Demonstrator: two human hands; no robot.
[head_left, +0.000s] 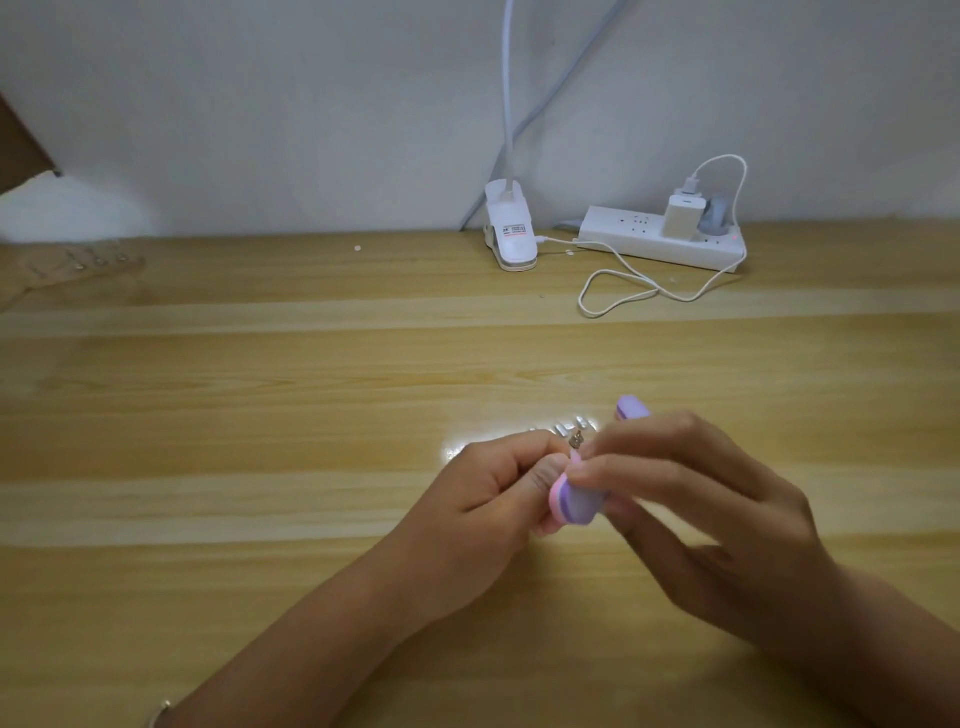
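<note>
A small pink and purple device (574, 501) with a metal tip (576, 441) is held just above the wooden table (260, 415). My left hand (483, 499) grips its body from the left with curled fingers. My right hand (696, 499) pinches its upper part near the tip with thumb and forefinger. A purple cap-like piece (631, 408) lies on the table just behind my right hand. A row of small silvery bits (566, 427) lies beside it, partly washed out by glare.
A white clip lamp (509, 228) is clamped at the table's far edge, its neck rising up the wall. A white power strip (660, 239) with a charger (683, 215) and a looping white cable (623, 291) sits to its right. Cardboard (67, 265) lies at the far left.
</note>
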